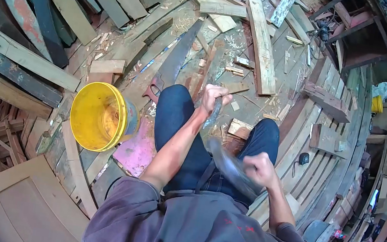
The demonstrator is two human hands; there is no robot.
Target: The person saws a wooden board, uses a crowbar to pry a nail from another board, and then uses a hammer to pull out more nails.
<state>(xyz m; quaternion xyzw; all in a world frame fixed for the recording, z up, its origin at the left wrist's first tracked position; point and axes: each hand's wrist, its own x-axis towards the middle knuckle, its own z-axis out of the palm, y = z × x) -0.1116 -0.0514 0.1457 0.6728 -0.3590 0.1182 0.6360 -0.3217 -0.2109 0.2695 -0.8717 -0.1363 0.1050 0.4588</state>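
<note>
My left hand (213, 99) is closed in a fist around a narrow, mottled grey piece (212, 117), which points down between my knees. Lower right, my right hand (259, 169) is closed on a long grey tool (230, 168); motion blurs it, and I cannot tell its kind. The tool slants across my lap, its upper-left end below the left hand's piece. Near my right knee lies a short wood block (240, 128). A handsaw (174, 63) with a reddish handle rests on the floor beyond my left knee.
A yellow bucket (121, 119) stands left of my legs. Wood planks (260, 43) and shavings litter the floor ahead. Curved boards (37, 60) lean at the left. On the slatted bench (317, 177) at right sit a small black tape measure (304, 159) and wood blocks (329, 141).
</note>
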